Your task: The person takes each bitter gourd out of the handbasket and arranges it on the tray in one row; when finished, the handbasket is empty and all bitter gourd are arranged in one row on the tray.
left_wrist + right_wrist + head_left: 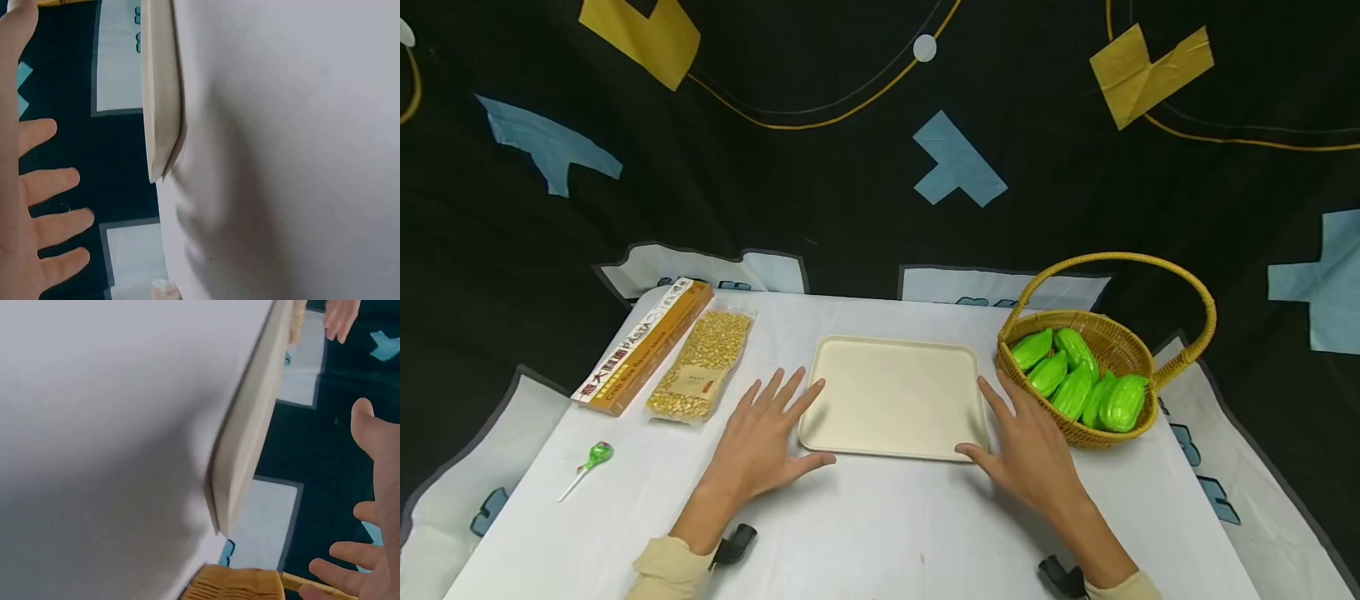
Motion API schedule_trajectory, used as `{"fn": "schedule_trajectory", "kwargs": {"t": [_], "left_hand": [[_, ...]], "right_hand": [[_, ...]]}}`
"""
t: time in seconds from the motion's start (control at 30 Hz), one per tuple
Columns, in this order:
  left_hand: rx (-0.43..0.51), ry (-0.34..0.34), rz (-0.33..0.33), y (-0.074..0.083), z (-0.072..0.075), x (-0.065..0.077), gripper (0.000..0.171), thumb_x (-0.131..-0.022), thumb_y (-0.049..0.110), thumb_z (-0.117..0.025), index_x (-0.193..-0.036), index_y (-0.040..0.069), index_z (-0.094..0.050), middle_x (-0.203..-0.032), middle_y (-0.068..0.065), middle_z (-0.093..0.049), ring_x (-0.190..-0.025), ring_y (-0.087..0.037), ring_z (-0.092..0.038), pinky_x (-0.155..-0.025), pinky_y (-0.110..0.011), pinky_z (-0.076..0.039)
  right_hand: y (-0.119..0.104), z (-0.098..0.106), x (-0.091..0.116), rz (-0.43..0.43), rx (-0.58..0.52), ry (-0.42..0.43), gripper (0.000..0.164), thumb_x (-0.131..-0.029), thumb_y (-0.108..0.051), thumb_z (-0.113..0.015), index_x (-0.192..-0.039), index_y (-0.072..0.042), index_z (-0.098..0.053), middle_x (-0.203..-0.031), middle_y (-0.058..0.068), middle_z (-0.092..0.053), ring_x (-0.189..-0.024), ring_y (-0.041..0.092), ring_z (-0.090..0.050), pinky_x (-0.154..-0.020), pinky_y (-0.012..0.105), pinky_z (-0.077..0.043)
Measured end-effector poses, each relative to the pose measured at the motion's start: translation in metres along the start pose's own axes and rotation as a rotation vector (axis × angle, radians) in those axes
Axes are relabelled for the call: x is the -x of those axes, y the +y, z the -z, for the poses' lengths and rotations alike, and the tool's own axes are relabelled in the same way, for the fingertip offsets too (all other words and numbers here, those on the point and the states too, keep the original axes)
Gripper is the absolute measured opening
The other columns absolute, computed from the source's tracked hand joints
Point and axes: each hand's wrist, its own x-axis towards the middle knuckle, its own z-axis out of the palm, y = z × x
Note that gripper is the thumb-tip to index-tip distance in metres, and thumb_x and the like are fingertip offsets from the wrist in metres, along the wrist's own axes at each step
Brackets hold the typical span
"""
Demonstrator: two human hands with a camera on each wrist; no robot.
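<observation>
A cream rectangular tray (pixel 895 396) lies flat at the middle of the white table. My left hand (pixel 765 442) hovers at the tray's left edge with fingers spread and nothing held. On the other side, my right hand (pixel 1030 450) is spread above the tray's right edge, near the basket, and also holds nothing. In the left wrist view the tray's side (pixel 161 94) sits apart from the hand's straight fingers (pixel 59 228). The right wrist view shows a gap between the tray (pixel 250 419) and the spread fingers (pixel 353 553).
A wicker basket (pixel 1120 333) with a tall handle holds several green vegetable-like pieces (pixel 1075 392) at right. At left lie a long pasta box (pixel 643 346), a clear bag of yellow kernels (pixel 703 362) and a green-wrapped lollipop (pixel 598 454). A black patterned cloth (pixel 820 200) hangs behind.
</observation>
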Motion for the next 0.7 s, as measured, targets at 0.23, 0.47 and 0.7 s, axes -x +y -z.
{"fn": "schedule_trajectory", "kwargs": {"t": [0.23,0.47,0.7], "left_hand": [[0.121,0.053,-0.018,-0.011,-0.003,-0.007,0.096,-0.088,0.081,-0.068,-0.162,0.024,-0.050,-0.161,-0.012,-0.054,-0.136,-0.041,-0.061,-0.105,-0.061,-0.054],[0.208,-0.006,0.033,-0.019,-0.012,-0.008,0.085,-0.091,0.070,-0.075,-0.159,0.023,-0.054,-0.163,-0.009,-0.052,-0.134,-0.038,-0.062,-0.097,-0.060,-0.059],[0.273,-0.067,0.060,-0.029,-0.020,-0.002,0.082,-0.088,0.067,-0.080,-0.156,0.026,-0.058,-0.165,-0.003,-0.050,-0.143,-0.033,-0.058,-0.098,-0.059,-0.059]], "right_hand": [[0.012,0.018,-0.007,-0.039,-0.002,0.058,0.088,-0.088,-0.042,-0.089,-0.161,-0.010,-0.050,-0.160,0.024,-0.050,-0.135,0.049,-0.058,-0.103,0.068,-0.054],[0.026,0.035,-0.006,-0.144,-0.028,0.087,0.077,-0.092,-0.030,-0.086,-0.159,-0.011,-0.052,-0.158,0.025,-0.050,-0.130,0.052,-0.060,-0.096,0.073,-0.054],[0.042,0.047,-0.003,-0.190,-0.004,0.106,0.076,-0.092,-0.023,-0.086,-0.158,-0.008,-0.052,-0.155,0.029,-0.052,-0.128,0.056,-0.059,-0.092,0.076,-0.054]]}}
